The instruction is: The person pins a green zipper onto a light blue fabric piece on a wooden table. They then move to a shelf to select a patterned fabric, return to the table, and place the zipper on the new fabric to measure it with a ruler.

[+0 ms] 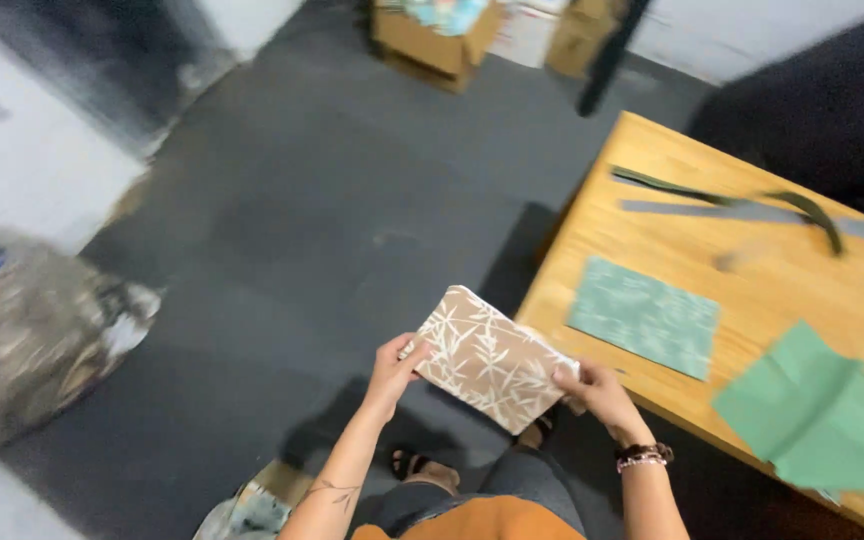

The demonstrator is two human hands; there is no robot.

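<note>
Seen from above: brown pouch with white leaf print, held tilted in mid-air over the dark floor, just off the near corner of the desk. Gripped at its lower left edge by the left hand, fingers closed on the fabric; pinched at its right corner by the right hand, fingers likewise closed on it, beaded bracelet at the wrist. On the desk, well apart from the pouch: teal patterned cloth, plain green cloth near the front edge, dark strap curved across a grey strip farther back. Cardboard boxes at the far wall, blurred. Bundled sack at left on the floor.
</note>
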